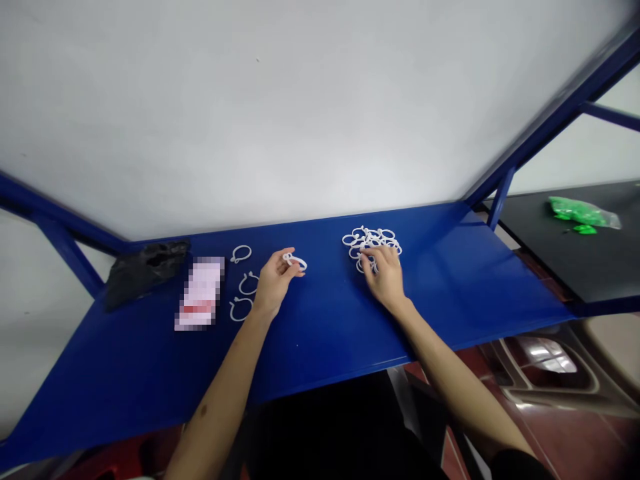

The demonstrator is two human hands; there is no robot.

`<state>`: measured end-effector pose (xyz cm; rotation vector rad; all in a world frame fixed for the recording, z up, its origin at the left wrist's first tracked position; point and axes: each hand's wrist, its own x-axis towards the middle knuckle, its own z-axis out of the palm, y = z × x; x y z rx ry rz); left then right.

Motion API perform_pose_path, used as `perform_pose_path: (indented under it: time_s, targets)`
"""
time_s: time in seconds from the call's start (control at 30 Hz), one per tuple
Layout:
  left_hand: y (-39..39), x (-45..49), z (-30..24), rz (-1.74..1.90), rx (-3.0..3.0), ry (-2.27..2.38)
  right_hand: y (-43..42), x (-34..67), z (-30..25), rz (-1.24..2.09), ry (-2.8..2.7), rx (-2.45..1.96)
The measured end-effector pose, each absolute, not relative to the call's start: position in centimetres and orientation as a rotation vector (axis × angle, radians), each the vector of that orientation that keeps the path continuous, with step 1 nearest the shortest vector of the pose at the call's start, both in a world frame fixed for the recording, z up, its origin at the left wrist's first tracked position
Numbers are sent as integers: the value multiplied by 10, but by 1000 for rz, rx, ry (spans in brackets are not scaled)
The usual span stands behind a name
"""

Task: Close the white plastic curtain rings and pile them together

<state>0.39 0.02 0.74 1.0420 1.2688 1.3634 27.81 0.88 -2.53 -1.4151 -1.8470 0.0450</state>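
Note:
Pinched between the thumb and fingers of my left hand (276, 279) is a white plastic curtain ring (296, 262), held just above the blue table (325, 320). My right hand (384, 277) reaches over a pile of similar white rings (373, 237), its fingers curled down among them. Whether a ring sits in those fingertips is hard to make out. To the left of my left hand lie three separate rings: a far one (241, 253), a middle one (247, 284) and a near one (241, 309), the last two partly covered by my hand and wrist.
A phone (201, 293) with a blurred-out screen lies at the left, beside a crumpled black plastic bag (145, 270). Blue metal braces (501, 197) rise at both ends of the table. On a black table (575, 257) at the right rests a clear bag of green pieces (583, 213).

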Motion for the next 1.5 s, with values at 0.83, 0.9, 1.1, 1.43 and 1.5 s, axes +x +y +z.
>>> perform_pose_path:
  time_s: [0.83, 0.9, 1.1, 1.43, 1.5]
  targets:
    - [-17, 24, -4, 1161, 1636, 1285, -6, 204, -18, 697, -1805, -915]
    - [-17, 24, -6, 1151, 1684, 1275, -8, 206, -17, 672, -1864, -875]
    - [-15, 22, -8, 1123, 1880, 1291, -8, 209, -19, 557, -1947, -843]
    - [19, -59, -19, 860, 2018, 2353, 14, 245, 30, 130, -1676, -1255]
    - [20, -66, -20, 718, 2019, 2432, 23, 267, 28, 16, -1584, -1455]
